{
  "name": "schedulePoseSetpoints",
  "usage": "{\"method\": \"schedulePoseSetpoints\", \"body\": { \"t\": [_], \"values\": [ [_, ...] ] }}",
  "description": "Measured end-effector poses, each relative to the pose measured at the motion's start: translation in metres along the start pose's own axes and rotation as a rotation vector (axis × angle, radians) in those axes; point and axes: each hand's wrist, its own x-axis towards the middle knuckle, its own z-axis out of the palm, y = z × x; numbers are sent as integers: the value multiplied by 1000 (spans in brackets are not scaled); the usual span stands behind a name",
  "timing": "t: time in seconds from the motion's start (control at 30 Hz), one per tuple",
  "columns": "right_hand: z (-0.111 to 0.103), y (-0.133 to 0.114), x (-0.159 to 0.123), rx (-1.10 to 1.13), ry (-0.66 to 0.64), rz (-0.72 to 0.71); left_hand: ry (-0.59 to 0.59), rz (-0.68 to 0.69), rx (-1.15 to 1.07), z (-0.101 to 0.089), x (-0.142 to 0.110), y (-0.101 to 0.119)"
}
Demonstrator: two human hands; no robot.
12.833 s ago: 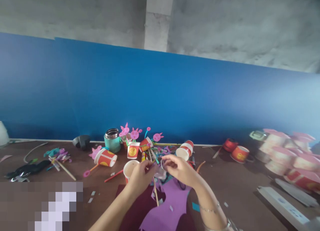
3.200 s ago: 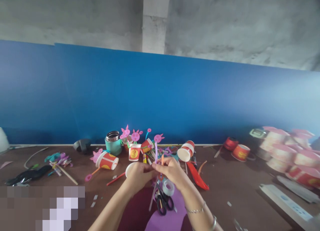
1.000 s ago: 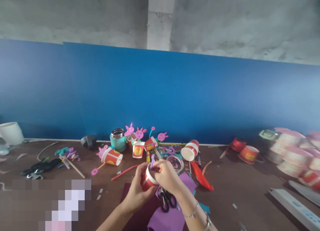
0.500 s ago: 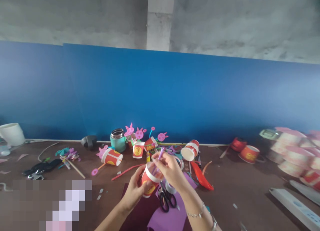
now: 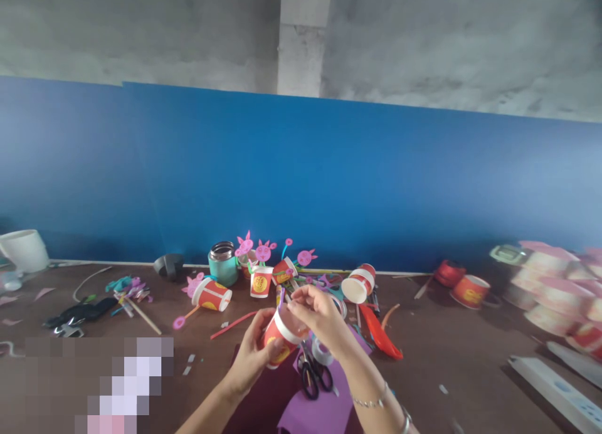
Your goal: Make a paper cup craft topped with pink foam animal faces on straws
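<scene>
A red paper cup (image 5: pixel 277 337) with a white rim and yellow print is tilted in my left hand (image 5: pixel 251 355), whose fingers and thumb wrap round its side. A thin purple straw (image 5: pixel 281 298) stands up from the cup's mouth along its left inner wall. My right hand (image 5: pixel 320 315) reaches over the rim, fingers closed by the straw; its fingertips are partly hidden. Black-handled scissors (image 5: pixel 314 368) and a roll of clear tape (image 5: pixel 322 354) lie just below on a cut purple sheet (image 5: pixel 320 409).
Behind stand cups with pink animal-face cutouts (image 5: pixel 263 251) and a teal jar (image 5: pixel 223 268). A cup (image 5: pixel 359 285) lies on its side. To the right are a red plastic piece (image 5: pixel 380 333), a power strip (image 5: pixel 555 390) and stacked cups (image 5: pixel 555 296).
Both hands first worked on a purple straw over the table. My left hand then took up the cup, and the straw went into it. Lately the straw has shifted to the cup's left side.
</scene>
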Motion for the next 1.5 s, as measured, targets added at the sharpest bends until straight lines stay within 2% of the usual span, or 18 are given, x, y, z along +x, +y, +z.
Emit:
{"method": "schedulePoseSetpoints", "body": {
  "t": [0.17,0.33,0.43,0.5,0.6,0.7,0.97,1.1,1.27,1.37,1.5],
  "values": [
    [6,0,-1,-82,60,-112,-58,23,38,1,1,-4],
    [5,-8,-3,99,-44,-11,-49,34,34,-1,1,-9],
    [-2,-8,-4,-8,-45,15,24,59,66,-2,1,-9],
    [-5,-6,-6,-103,-97,42,54,72,95,-4,1,-8],
    [-4,-5,-10,-176,-213,22,9,71,126,-4,0,-7],
    [0,-8,-12,-139,-278,-7,-55,77,142,-4,-2,-6],
    [-1,-18,-11,-10,-416,-15,-98,86,157,-5,-3,-4],
    [-1,-15,-11,-28,-395,-28,-122,107,214,-6,-3,-6],
    [5,-4,-10,-140,-305,-55,-149,86,229,-7,0,-10],
    [9,0,-9,-190,-252,-84,-200,21,183,-6,0,-13],
    [9,2,-8,-221,-271,-105,-260,-80,103,-3,-1,-17]
  ]
}}
